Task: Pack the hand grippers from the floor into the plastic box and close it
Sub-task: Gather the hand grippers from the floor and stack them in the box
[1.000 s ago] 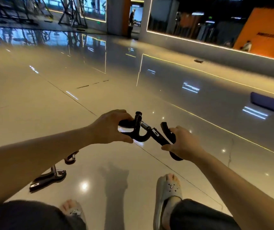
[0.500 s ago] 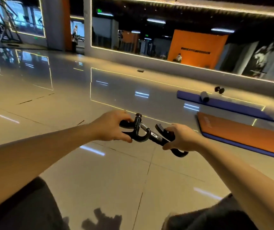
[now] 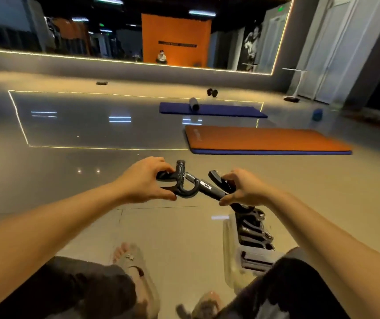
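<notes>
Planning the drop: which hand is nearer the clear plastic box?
Right. The right hand is over the far end of the clear plastic box; the left hand is farther off to its left.

A head-worn wide camera looks forward and down, close above left hand [image 3: 143,180] and right hand [image 3: 245,187].

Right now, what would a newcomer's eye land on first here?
Dead centre, the left hand grips one gripper and the right hand a second gripper, held close together above the glossy floor. Just below the right forearm, a clear box shows a row of packed grippers. Farther back on the right lies an orange mat, with a blue mat beyond it.
</notes>
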Motion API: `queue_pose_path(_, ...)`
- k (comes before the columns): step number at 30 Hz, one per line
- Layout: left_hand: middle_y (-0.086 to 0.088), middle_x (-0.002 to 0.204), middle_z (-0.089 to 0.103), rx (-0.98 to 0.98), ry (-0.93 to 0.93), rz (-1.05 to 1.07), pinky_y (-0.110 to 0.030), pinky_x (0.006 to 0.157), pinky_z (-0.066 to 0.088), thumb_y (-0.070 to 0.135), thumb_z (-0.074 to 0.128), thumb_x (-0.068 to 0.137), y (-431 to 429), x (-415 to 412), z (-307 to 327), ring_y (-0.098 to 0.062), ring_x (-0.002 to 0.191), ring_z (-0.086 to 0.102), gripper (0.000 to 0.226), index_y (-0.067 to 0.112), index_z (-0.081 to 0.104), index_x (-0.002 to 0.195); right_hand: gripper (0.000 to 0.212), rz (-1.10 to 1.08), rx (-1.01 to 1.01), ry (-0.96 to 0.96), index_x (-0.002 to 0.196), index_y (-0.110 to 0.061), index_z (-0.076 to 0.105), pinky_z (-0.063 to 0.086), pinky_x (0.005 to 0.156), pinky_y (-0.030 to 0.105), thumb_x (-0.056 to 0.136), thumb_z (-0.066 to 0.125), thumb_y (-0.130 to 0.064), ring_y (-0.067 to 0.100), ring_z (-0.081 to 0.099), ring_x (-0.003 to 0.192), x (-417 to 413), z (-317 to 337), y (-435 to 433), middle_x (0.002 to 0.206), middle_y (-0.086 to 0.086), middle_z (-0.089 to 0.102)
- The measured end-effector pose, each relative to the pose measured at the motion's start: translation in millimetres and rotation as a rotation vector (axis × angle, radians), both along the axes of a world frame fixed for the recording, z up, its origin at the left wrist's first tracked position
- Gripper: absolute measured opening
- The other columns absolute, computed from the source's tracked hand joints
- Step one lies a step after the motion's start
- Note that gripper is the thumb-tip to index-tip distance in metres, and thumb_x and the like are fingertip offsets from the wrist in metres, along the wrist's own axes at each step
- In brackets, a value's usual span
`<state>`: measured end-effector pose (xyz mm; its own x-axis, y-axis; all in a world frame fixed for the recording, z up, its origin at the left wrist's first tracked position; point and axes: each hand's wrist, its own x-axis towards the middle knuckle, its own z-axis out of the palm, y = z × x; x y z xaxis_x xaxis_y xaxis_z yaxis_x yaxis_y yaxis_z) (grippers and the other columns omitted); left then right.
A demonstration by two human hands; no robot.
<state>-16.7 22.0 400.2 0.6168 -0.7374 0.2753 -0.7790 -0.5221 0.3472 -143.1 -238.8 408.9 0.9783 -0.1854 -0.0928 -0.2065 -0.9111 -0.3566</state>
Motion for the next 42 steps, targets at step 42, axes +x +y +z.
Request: queue_pose_path(42, 0.012, 0.101, 0.054, 0.387, 0.062, -0.34, -0.031, 0.085, 0.049, 0.066, 0.079, 0.068, -386, 133, -189, -0.01, 0.096, 0.049, 0.073, 0.023, 0.064, 0.126, 0.075, -0.306, -0.029, 0.299, 0.135, -0.023, 0.057, 0.051, 0.091, 0.038, 0.071, 0.083, -0.052, 0.017, 0.055, 0.103, 14, -189, -307, 0.108, -0.006, 0.054)
